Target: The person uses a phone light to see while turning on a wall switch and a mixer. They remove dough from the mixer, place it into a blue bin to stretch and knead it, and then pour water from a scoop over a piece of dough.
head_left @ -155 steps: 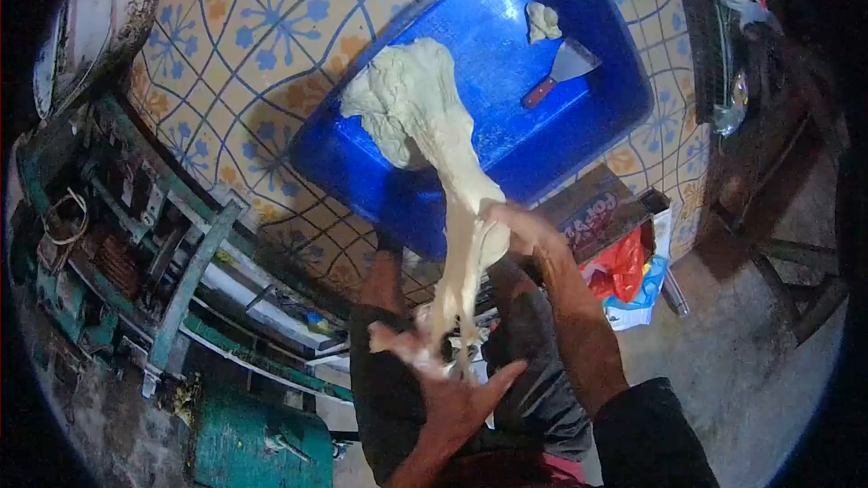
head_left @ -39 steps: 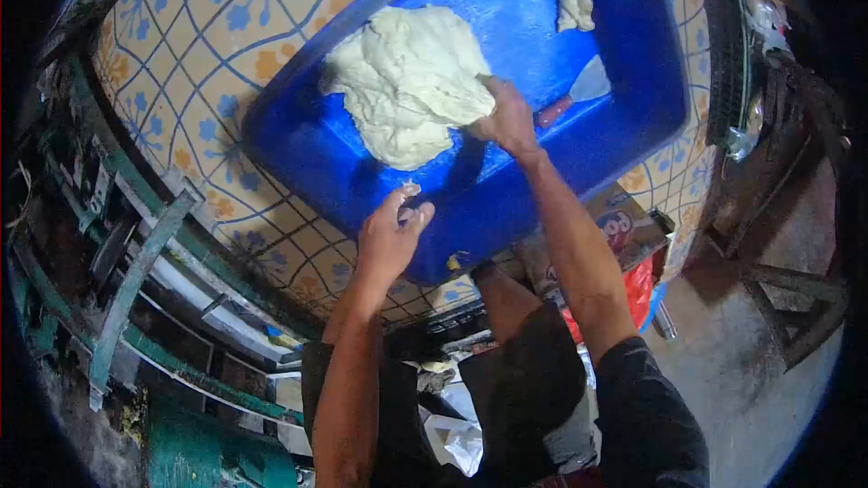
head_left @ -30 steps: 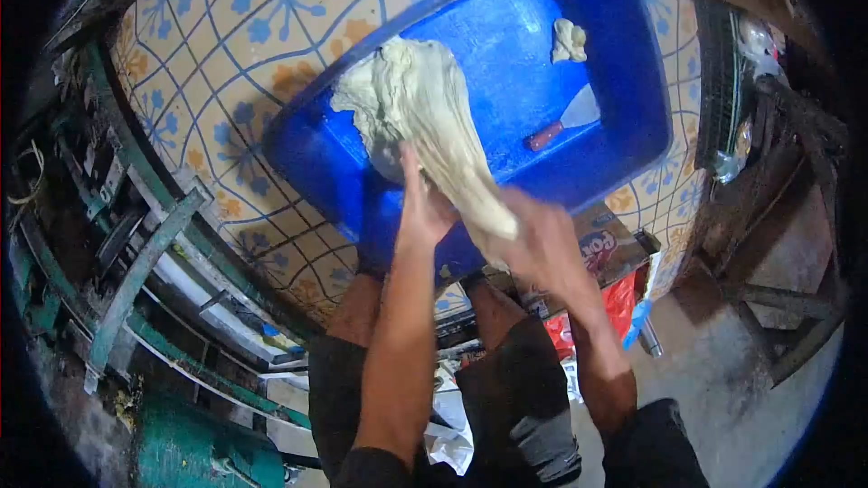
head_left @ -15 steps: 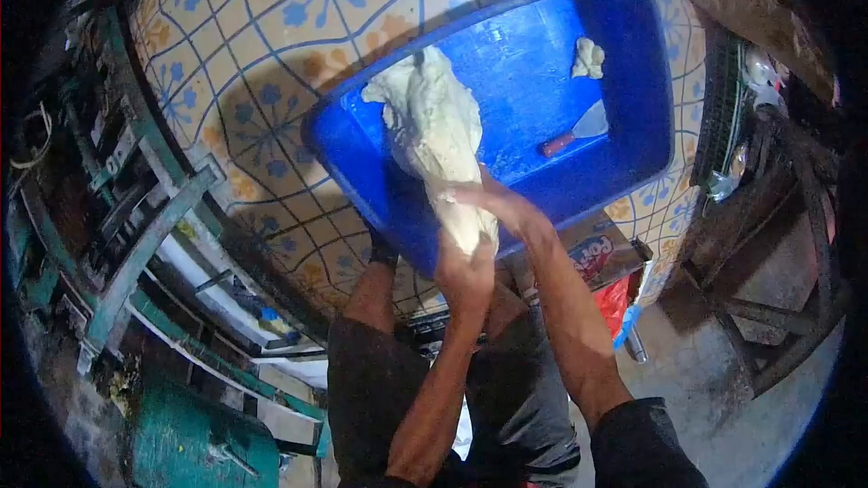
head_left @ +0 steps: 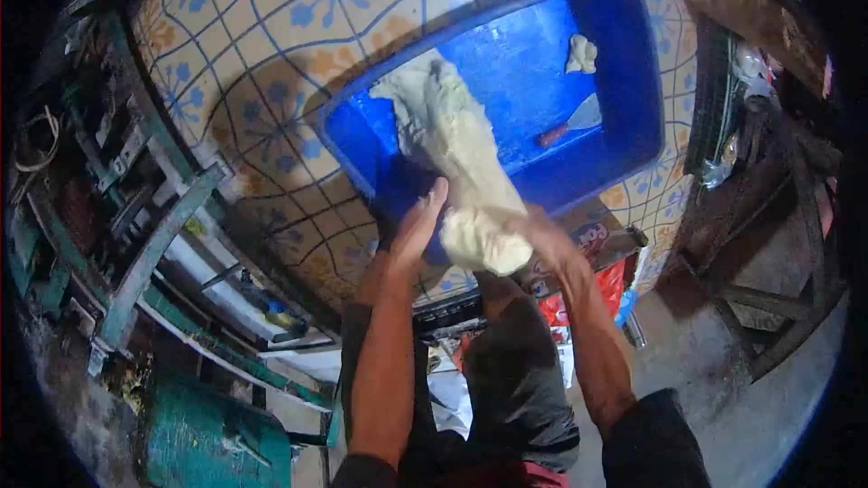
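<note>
Left hand (head_left: 418,228) had come free, fingers apart from the dough (head_left: 472,149), seemingly leaving its raised end to the right hand (head_left: 545,242), grip clamped there, while the bulk lay inside the blue tub (head_left: 524,50).

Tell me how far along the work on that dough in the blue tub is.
Looks done: most of the dough is one large mass. In hand: the right hand holds its near end, stretched over the rim of the tub; the left hand is open beside it. Seemingly left: joining the small lump lying apart.
</note>
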